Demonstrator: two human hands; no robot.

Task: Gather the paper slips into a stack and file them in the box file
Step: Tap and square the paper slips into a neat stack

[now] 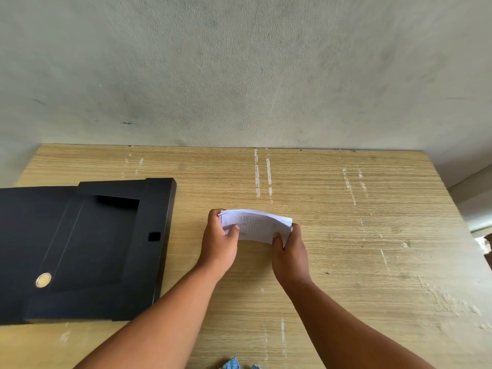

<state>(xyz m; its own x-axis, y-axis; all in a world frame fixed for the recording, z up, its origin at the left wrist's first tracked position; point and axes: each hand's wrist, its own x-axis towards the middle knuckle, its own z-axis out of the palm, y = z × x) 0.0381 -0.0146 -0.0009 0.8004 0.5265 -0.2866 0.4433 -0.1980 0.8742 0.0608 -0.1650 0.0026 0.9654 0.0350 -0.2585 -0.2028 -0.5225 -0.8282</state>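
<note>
**Slips gathered in both hands, box file open at the left**

The person stood at a wooden table (332, 235) pushed against a grey wall (239, 62), both bare arms reaching forward over the middle of the top. Between the hands sat the stack (255, 227) of white paper slips — held just above or on the table, I could not tell which. The top slip carried a printed grid of small lines, too fine to read. The stack bowed upward a little in the middle, its edges not quite flush at the right end.

The left hand (219, 242) was closed round the stack's left end, thumb pressed on the top sheet and fingers curled over the far edge. The right hand (290, 251) gripped the right end the same way, thumb on top near the corner, fingers wrapped behind and mostly hidden by the paper.

The box file (87, 249) lay flat at the left side of the table, black, open — its lid spread out toward the left edge of view and the tray part nearer the hands. A round metal ring (43, 280) showed on the lid, and a small square catch (154, 236) sat on the tray's right wall. The file lay near the left forearm but apart from the stack.

Pale scuffs streaked the wood in several places. A scrap of blue checked cloth (232, 364) showed at the bottom edge.
</note>
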